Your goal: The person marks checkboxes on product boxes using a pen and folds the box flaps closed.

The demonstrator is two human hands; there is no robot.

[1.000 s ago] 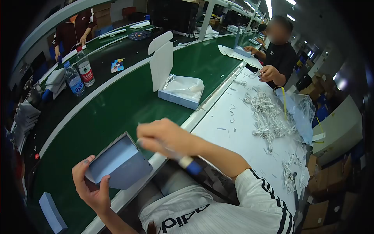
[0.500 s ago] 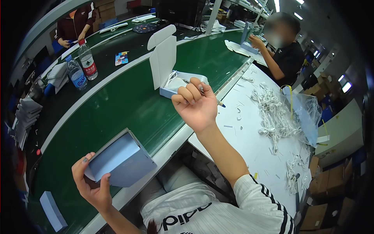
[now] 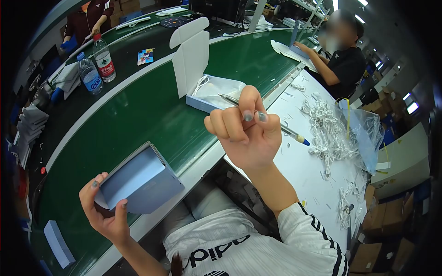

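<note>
My left hand [image 3: 108,212] grips one end of a light blue cardboard box [image 3: 159,195], fingers and thumb on its sides. The box is tilted over the near edge of the green belt, and its pale inside shows. A pen [image 3: 293,134] with a blue end is pinched in my right hand [image 3: 248,131], raised in front of me with fingers curled. Just beyond that hand, an open blue box [image 3: 199,103] stands on the belt with its white lid [image 3: 191,60] upright. Inside it lie a white cable [image 3: 200,84] and something in clear wrap.
Bundled white cables [image 3: 320,126] and a clear plastic bag [image 3: 363,133] lie on the white table [image 3: 294,184] at right. A narrow blue box [image 3: 60,244] rests at lower left. Two bottles [image 3: 105,60] stand across the belt [image 3: 124,124]. A co-worker [image 3: 345,60] sits at upper right; another person stands at upper left.
My right hand has turned and moved a little right and down, showing more of the pen. The blue box in my left hand stays nearly still. The seated co-worker's hand has lowered.
</note>
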